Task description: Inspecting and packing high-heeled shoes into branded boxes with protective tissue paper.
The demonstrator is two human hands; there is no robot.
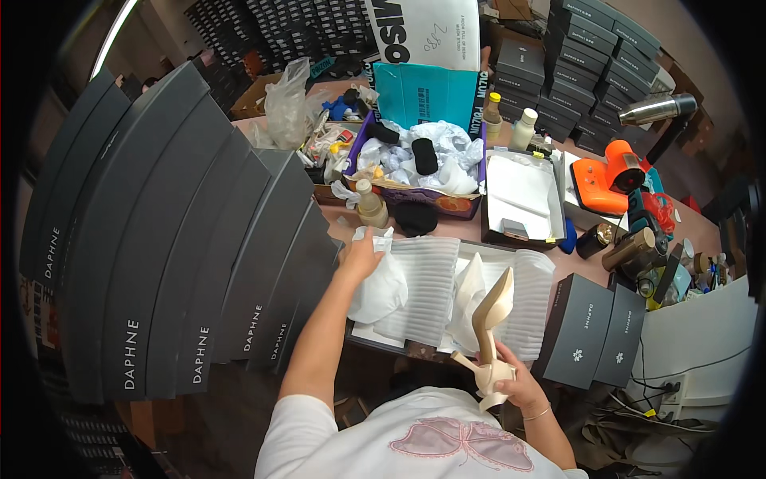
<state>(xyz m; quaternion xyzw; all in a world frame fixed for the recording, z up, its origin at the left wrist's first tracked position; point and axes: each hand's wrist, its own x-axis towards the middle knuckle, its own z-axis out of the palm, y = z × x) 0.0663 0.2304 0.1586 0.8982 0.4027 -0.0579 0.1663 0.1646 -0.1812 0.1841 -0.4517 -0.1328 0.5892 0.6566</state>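
Observation:
In my right hand is a beige high-heeled shoe, gripped near its strap, with the thin heel pointing left. My left hand has its fingers closed on the top of a crumpled white wrapping bundle; what lies inside is hidden. Below both hands is an open shoebox. One ribbed white foam sheet lies across its middle and another foam sheet hangs at its right side. Between them rests white tissue paper, partly behind the shoe.
Tall stacks of dark grey shoeboxes rise at my left; two more shoeboxes stand at right. Behind are a purple carton of crumpled paper, a bottle, an open box lid and an orange device.

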